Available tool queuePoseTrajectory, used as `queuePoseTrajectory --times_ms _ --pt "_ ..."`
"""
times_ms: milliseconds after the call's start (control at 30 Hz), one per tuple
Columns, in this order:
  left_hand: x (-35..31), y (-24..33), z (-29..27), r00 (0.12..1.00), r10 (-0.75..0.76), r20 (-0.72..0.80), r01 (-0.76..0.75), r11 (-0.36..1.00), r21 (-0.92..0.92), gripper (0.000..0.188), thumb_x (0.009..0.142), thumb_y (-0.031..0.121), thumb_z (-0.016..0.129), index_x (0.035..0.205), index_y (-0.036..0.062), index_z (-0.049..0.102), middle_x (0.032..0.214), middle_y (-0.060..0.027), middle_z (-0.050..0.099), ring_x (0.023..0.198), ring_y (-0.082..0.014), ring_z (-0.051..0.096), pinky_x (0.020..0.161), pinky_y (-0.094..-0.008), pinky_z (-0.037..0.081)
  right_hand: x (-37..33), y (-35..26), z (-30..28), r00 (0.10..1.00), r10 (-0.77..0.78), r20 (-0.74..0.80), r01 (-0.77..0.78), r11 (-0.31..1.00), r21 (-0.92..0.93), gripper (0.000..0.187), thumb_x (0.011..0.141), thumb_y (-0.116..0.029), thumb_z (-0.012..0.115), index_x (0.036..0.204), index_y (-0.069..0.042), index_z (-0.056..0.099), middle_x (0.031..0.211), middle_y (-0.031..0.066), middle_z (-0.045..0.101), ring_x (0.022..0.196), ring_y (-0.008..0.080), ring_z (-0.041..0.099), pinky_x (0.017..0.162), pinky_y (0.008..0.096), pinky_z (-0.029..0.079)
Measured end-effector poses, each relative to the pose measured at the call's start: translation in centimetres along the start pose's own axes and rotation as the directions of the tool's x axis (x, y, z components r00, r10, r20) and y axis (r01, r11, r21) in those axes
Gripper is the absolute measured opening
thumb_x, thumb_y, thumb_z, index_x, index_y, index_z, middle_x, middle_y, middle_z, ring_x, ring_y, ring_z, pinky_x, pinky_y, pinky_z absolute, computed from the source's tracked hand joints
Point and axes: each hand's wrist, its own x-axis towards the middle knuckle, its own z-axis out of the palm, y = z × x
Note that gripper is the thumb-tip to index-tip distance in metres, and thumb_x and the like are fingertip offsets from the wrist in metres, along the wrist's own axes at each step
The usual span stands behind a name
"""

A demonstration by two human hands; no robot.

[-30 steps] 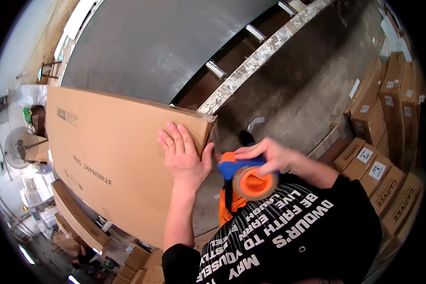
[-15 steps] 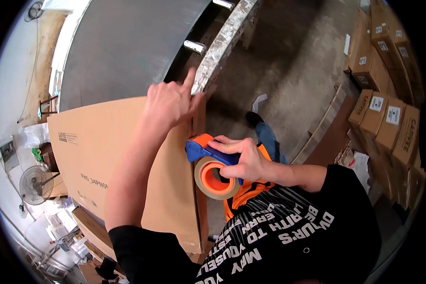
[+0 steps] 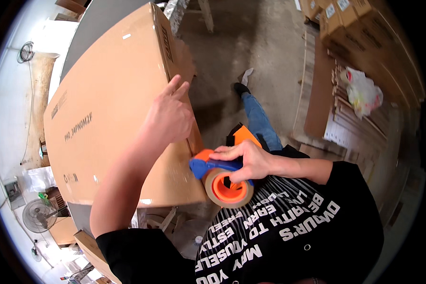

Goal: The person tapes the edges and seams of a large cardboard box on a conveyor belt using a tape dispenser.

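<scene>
Here, the large flat brown cardboard box (image 3: pixel 113 118) stands in front of me, filling the left and middle of my view, its narrow edge turned toward me and running from near to far. I hold the blue and orange tape dispenser with its roll of brown tape (image 3: pixel 225 182) at the near end of that edge, its blue head touching the cardboard. My right hand (image 3: pixel 248 161) is wrapped round the dispenser's handle, fingers closed on it and laid along the top. My left hand (image 3: pixel 170 118) rests flat on the box's edge farther up, fingers together and pointing away, with two fingertips lifted slightly at the corner of the side.

As I judge it, the sealing is only starting: the dispenser sits at the near end, and I cannot make out any tape laid along the far stretch of the edge.

The box seems to rest on a low support near me, though what carries it is hidden. Below lies a grey concrete floor (image 3: pixel 265 52). To the right are stacked brown cartons (image 3: pixel 350 19) and a white plastic bag (image 3: pixel 364 92); a grey standing fan (image 3: pixel 40 215) sits near left.
</scene>
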Motion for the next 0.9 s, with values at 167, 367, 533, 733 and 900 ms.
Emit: queuePoseTrajectory --times_ms 167,367,533,733,900 --pt "-6.3 9.3 1.6 0.962 -0.008 -0.271 -0.052 0.976 -0.213 0.031 0.092 0.029 0.051 0.09 0.0126 0.077 0.098 0.0034 0.072 0.133 -0.0254 0.046 0.121 -0.048 0.015 -8.4 1.5 7.0 0.996 0.076 -0.04 -0.08 0.991 -0.11 0.062 0.064 -0.012 0.074 0.124 -0.003 0.064 0.119 0.0236 0.065 0.128 0.0293 0.052 0.102 0.0321 0.043" --pt "-10.0 14.6 1.0 0.966 0.026 -0.257 -0.115 0.934 -0.339 0.032 0.091 0.034 0.054 0.103 0.0122 0.074 0.111 -0.0003 0.069 0.135 -0.03 0.042 0.12 -0.0485 0.018 -13.3 4.3 13.1 0.994 0.102 0.033 -0.091 0.965 -0.244 0.06 0.063 -0.029 0.072 0.12 -0.01 0.068 0.119 0.0291 0.061 0.104 0.0368 0.065 0.089 0.0375 0.052" --pt "-11.5 16.1 3.3 0.961 -0.001 -0.275 -0.099 0.932 -0.348 0.037 0.084 0.034 0.066 0.113 0.0121 0.069 0.132 -0.0004 0.058 0.137 -0.0346 0.038 0.118 -0.048 0.023 -5.9 6.0 18.3 0.994 0.066 -0.083 -0.098 0.863 -0.496 0.049 0.06 -0.033 0.07 0.106 -0.016 0.072 0.086 0.014 0.069 0.074 0.0328 0.068 0.07 0.0429 0.056" --pt "-11.8 15.7 4.5 0.946 -0.184 -0.269 0.069 0.92 -0.386 0.105 0.061 0.036 0.086 0.147 0.0046 0.033 0.156 -0.0172 0.025 0.145 -0.0403 0.02 0.118 -0.0515 0.022 -3.9 10.1 23.2 0.958 -0.013 0.286 0.199 0.748 -0.633 0.054 0.063 -0.028 0.069 0.116 -0.021 0.069 0.136 0.014 0.05 0.094 0.0279 0.067 0.081 0.0394 0.054" --pt "-12.6 16.6 6.5 0.871 -0.385 -0.305 0.201 0.846 -0.494 0.131 0.054 0.056 0.084 0.148 -0.0062 0.018 0.154 -0.0312 0.017 0.144 -0.0476 0.015 0.117 -0.0557 0.018 -9.8 13.0 10.4 0.995 -0.01 -0.101 0.057 0.878 0.475 0.063 0.062 -0.004 0.065 0.125 -0.001 0.063 0.119 0.0091 0.067 0.105 0.0149 0.064 0.095 0.0254 0.047"
